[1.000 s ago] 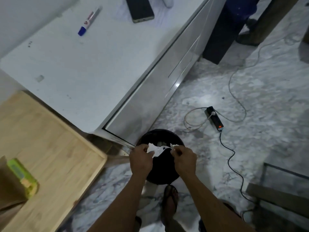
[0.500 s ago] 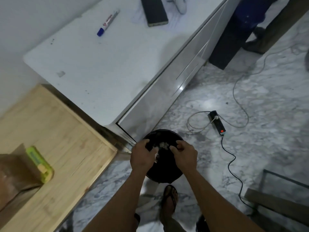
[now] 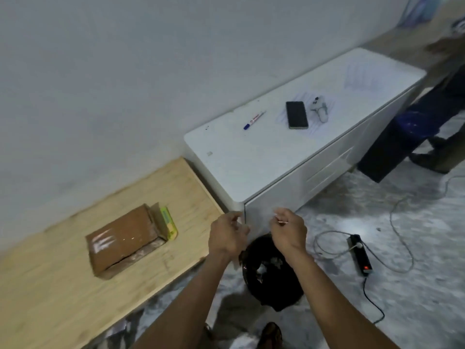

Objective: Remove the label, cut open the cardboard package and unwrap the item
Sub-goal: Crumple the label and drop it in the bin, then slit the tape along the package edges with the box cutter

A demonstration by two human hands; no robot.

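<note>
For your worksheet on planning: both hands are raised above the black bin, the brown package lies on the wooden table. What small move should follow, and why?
Probably reach the left hand across to the cardboard package on the wooden table. White scraps already lie in the black bin, and the package looks still closed, with a green cutter beside it.

Plain pale grey wall point(image 3: 125, 71) behind; grey-white marbled stone floor point(image 3: 415, 285) below. Low white drawer cabinet point(image 3: 264, 167) against wall; light wooden tabletop point(image 3: 50, 285) just beside.
</note>
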